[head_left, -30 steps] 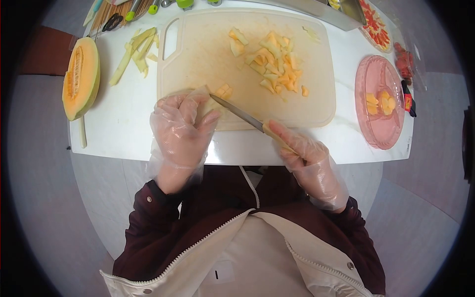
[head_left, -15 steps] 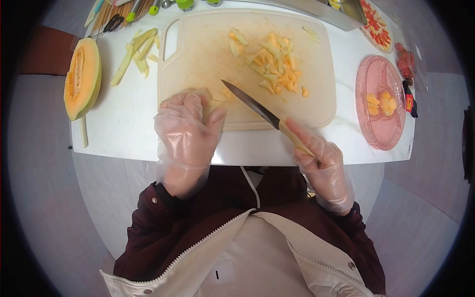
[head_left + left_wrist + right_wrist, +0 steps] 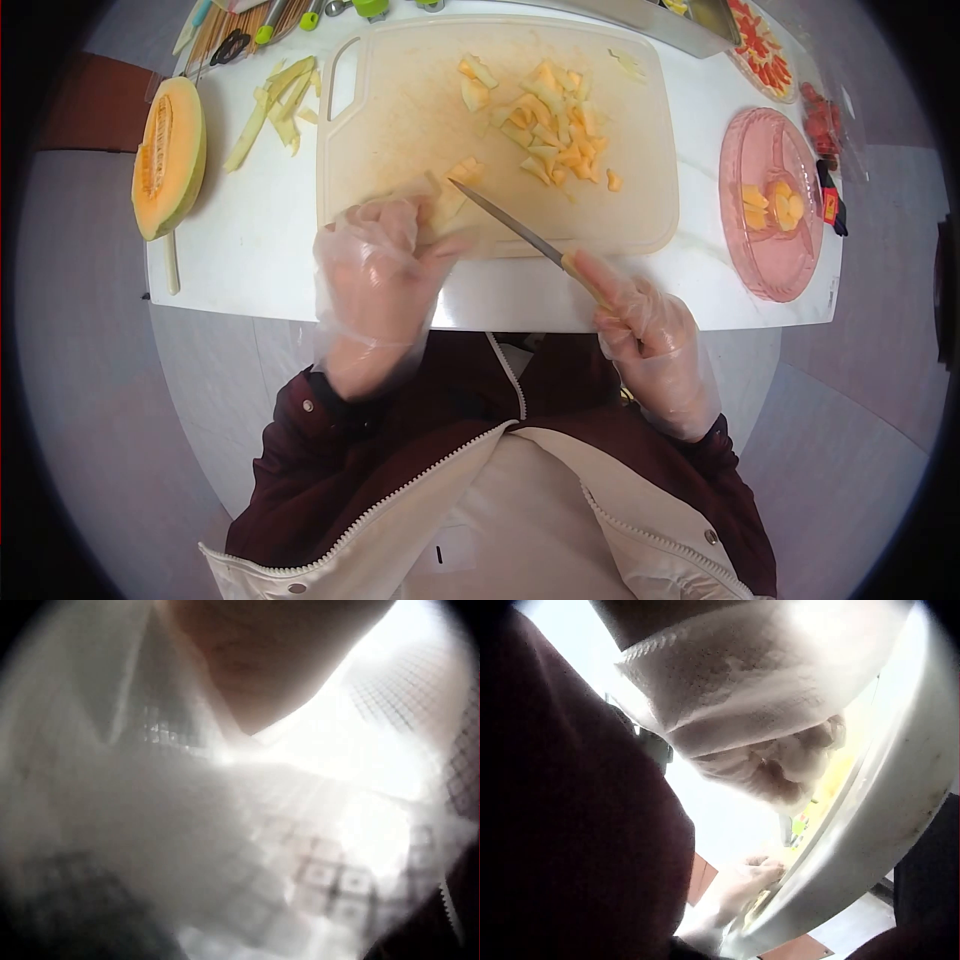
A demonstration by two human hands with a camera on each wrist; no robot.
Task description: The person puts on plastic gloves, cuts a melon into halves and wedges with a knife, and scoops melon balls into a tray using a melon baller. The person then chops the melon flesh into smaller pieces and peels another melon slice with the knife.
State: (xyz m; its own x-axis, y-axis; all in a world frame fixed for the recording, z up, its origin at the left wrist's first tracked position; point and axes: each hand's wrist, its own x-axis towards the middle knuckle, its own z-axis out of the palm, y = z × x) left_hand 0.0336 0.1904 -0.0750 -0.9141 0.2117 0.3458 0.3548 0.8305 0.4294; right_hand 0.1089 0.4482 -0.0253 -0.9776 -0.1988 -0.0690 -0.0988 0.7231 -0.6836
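In a clear plastic glove, my left hand [image 3: 375,270] curls over a pale strip of melon [image 3: 443,212] at the cutting board's near left part. Its fingers hide much of the strip. My right hand [image 3: 655,345], also gloved, grips a knife [image 3: 512,226] by its light handle. The blade points up and left, its tip overlapping small orange melon pieces [image 3: 466,172] beside the strip. Glove plastic [image 3: 322,877] blurs most of the left wrist view. The right wrist view shows the right hand [image 3: 787,761] close up, with the left hand [image 3: 746,885] beyond.
The cutting board [image 3: 400,110] bears a heap of melon trimmings [image 3: 550,125]. A halved melon [image 3: 168,160] and peel strips [image 3: 270,110] lie on the left. On the right stands a pink divided dish [image 3: 740,170] with melon pieces. Along the back is a metal tray [image 3: 660,25].
The knife first drew back to the right, off the melon strip; its tip has since dipped over the small pieces. My left hand has shifted slightly right, still holding the strip.
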